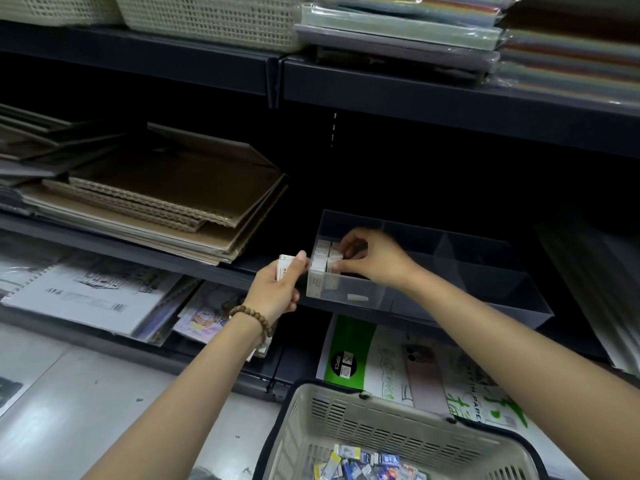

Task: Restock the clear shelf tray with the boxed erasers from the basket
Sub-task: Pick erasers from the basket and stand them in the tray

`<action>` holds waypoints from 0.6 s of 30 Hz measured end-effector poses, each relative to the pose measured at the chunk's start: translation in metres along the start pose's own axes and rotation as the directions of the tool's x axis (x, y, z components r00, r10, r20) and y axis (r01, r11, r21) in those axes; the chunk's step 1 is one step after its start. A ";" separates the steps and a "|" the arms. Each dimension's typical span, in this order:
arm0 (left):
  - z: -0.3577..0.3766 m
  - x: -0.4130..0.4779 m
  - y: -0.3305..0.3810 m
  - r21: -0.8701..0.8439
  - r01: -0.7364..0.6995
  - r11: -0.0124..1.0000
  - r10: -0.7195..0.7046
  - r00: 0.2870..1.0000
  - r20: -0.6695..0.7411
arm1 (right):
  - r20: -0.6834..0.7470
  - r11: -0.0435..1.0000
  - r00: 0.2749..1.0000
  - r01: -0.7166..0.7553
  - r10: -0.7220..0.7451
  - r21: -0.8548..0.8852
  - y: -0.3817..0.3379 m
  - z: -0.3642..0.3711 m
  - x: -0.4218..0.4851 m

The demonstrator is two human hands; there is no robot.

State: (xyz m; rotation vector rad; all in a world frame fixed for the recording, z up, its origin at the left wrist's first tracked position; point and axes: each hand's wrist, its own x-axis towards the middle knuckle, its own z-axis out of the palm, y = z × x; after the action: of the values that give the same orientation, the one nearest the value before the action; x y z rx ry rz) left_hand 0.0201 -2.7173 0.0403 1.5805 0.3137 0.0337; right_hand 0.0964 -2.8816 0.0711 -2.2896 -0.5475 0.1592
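Note:
A clear shelf tray (485,299) with dividers sits on the dark middle shelf. Several white boxed erasers (320,259) stand packed in its left front corner. My right hand (372,258) reaches into the tray and pinches a white eraser box (335,260) among them. Just left of the tray, my left hand (280,289) grips a white boxed eraser (284,266); a bead bracelet is on that wrist. Below, a beige basket (346,420) holds several small blue and white eraser boxes (363,464).
Stacked corrugated cardboard sheets (166,199) lie on the shelf left of the tray. Sketch pads (86,296) and a green paper pack (398,362) fill the shelf below. Woven baskets (207,19) and folders sit on the top shelf. Grey floor (69,410) lies at lower left.

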 end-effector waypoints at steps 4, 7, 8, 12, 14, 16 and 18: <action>0.000 -0.002 0.006 -0.040 0.030 0.999 -0.029 0.999 0.014 | 0.021 1.000 1.000 -0.011 0.011 0.023 -0.002 -0.002 0.000; -0.003 -0.004 0.017 -0.245 0.111 0.963 -0.107 0.994 0.029 | 0.043 0.999 0.999 -0.022 0.020 0.038 -0.003 -0.004 -0.002; -0.005 -0.004 0.021 -0.342 0.139 0.929 -0.129 0.990 0.052 | 0.049 0.998 0.998 -0.027 0.024 0.052 -0.003 -0.006 -0.003; -0.016 -0.011 0.029 -0.466 0.143 0.873 -0.066 0.982 0.179 | -0.014 0.995 1.000 -0.002 0.003 0.102 -0.008 -0.014 -0.011; -0.017 -0.015 0.031 -0.462 0.124 0.878 -0.012 0.971 0.238 | -0.094 0.983 0.995 0.042 -0.026 0.177 -0.017 -0.017 -0.018; -0.014 -0.020 0.033 -0.413 0.095 0.906 0.023 0.962 0.272 | -0.102 0.945 0.994 0.067 -0.036 0.319 -0.029 -0.018 -0.027; -0.008 -0.023 0.034 -0.375 0.061 0.925 0.045 0.963 0.267 | -0.029 0.907 0.999 0.036 -0.026 0.419 -0.040 -0.017 -0.037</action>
State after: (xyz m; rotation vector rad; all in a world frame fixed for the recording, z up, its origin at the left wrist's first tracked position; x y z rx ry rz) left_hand 0.0024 -2.7141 0.0780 1.1770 0.0890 -0.1225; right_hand 0.0543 -2.8841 0.1095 -1.8593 -0.4836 0.2133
